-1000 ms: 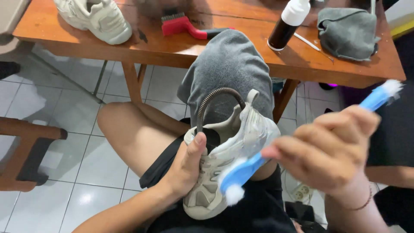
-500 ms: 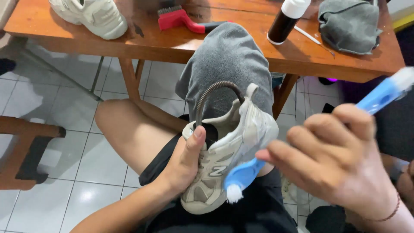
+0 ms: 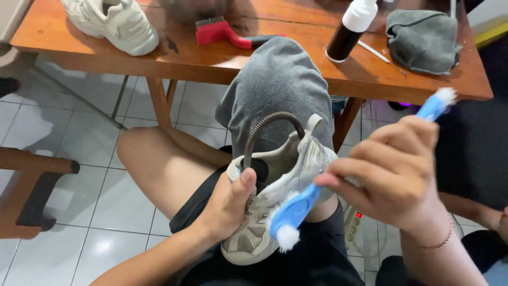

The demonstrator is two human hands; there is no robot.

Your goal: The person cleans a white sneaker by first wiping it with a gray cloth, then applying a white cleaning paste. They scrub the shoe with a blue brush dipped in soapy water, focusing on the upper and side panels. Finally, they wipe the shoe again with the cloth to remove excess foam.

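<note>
On my lap sits a beige sneaker (image 3: 286, 175), its heel pointing away from me. A curved spring shoe tree (image 3: 270, 123) arches out of its opening. My left hand (image 3: 227, 206) grips the sneaker's near side, thumb on the collar. My right hand (image 3: 391, 175) is closed around a blue double-ended brush (image 3: 296, 209); the brush's white lower bristles lie against the sneaker's side, and its other end sticks up past my fingers. A grey cloth (image 3: 278, 90) hangs off the table edge behind the sneaker.
The wooden table (image 3: 185, 53) ahead carries the second beige sneaker (image 3: 114, 21), a red brush (image 3: 222, 32), a dark bottle with a white cap (image 3: 352, 29) and a folded grey cloth (image 3: 423, 39). A wooden bench (image 3: 32, 190) stands on the white tiled floor at left.
The brush head has shifted slightly along the sneaker's side, and my right hand has moved a little with it. My left hand keeps the same grip.
</note>
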